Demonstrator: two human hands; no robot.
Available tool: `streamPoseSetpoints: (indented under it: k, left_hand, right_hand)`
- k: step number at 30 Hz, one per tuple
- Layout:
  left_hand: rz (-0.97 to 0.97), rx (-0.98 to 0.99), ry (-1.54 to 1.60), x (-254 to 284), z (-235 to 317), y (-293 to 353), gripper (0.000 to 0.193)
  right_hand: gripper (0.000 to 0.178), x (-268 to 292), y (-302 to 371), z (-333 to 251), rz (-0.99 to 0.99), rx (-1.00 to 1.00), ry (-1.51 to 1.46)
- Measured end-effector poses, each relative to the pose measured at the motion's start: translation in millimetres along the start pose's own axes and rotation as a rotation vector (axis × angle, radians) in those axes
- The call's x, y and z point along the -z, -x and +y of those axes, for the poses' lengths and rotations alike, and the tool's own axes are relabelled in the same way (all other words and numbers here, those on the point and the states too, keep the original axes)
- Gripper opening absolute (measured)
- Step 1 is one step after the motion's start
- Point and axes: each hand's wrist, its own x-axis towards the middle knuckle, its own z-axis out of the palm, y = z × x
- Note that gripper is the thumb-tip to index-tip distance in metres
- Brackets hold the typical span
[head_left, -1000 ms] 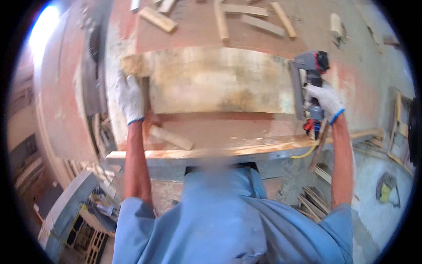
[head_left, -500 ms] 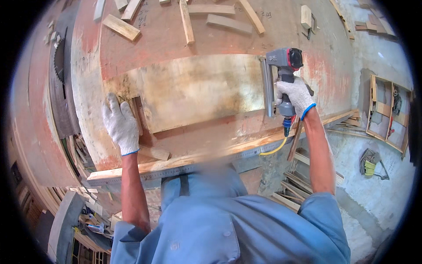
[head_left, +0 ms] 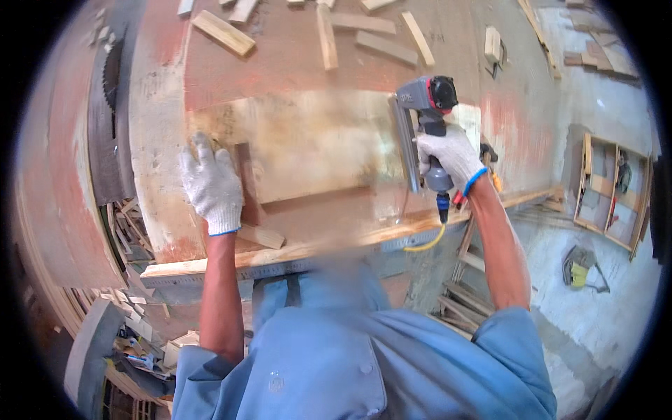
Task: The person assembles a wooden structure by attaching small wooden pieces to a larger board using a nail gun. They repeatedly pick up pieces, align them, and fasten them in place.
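A pale, stained plywood panel (head_left: 315, 154) lies on the worn workbench. My gloved left hand (head_left: 212, 183) rests by its left end, fingers spread, holding nothing. Just right of those fingers is a narrow brown wooden strip (head_left: 246, 173). My gloved right hand (head_left: 455, 152) is wrapped round the handle of a grey and black nail gun (head_left: 418, 94). Its long metal magazine stands over the panel's right part; whether the nose touches the wood cannot be seen. A yellow air hose (head_left: 428, 245) runs from the handle's lower end.
Several loose wood blocks (head_left: 224, 32) lie along the bench's far side. A long wooden strip and metal ruler (head_left: 280, 268) follow the near edge. At left is a toothed saw blade (head_left: 110, 91). A wooden frame (head_left: 612, 192) and a green-grey object (head_left: 582, 269) are on the floor at right.
The nail gun in my right hand has moved left, inward over the panel, baring the panel's right end. My left hand has slid slightly farther away. The whole view has shifted.
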Motion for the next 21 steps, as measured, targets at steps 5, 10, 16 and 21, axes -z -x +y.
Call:
streamPoseSetpoints:
  k: [5, 10, 16, 21]
  left_hand:
    - [0.006, -0.004, -0.020, -0.8, 3.7, 1.0, 0.056]
    - [0.032, 0.022, 0.032, 0.4, 5.2, -3.2, 0.055]
    - [-0.020, 0.044, 0.020, 5.9, 3.8, -2.7, 0.055]
    - [0.003, 0.063, 0.014, 7.7, 4.5, -3.4, 0.057]
  right_hand:
    - [0.033, -35.9, -0.2, -8.4, -0.022, 0.147, 0.022]
    - [0.026, -52.5, 2.6, -22.3, -0.052, 0.044, 0.034]
    - [0.011, -89.0, 5.2, -45.9, -0.189, 0.091, 0.063]
    - [0.022, -106.3, 1.5, -65.9, -0.203, 0.012, 0.078]
